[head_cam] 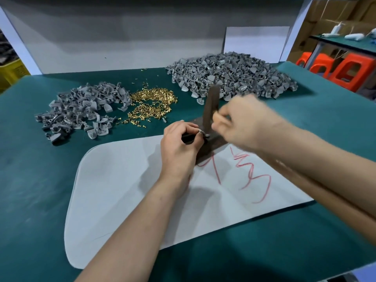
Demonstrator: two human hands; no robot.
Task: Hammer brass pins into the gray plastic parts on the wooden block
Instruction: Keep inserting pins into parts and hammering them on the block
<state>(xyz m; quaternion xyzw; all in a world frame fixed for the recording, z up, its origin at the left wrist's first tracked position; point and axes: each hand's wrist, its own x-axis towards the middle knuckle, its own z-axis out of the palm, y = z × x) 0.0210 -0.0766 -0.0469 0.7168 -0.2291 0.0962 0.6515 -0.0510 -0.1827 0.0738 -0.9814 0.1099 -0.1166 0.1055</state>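
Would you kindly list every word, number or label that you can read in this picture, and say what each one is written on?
Red handwriting on the pale sheet: a few large hand-drawn strokes, partly hidden by the wooden block and a forearm; not readable with certainty.
Gray plastic parts and brass pins: no markings legible.
No other text visible.

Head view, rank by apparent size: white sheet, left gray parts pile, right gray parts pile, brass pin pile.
1. white sheet, largest.
2. right gray parts pile, bigger even though farther back.
3. left gray parts pile.
4. brass pin pile, smallest.
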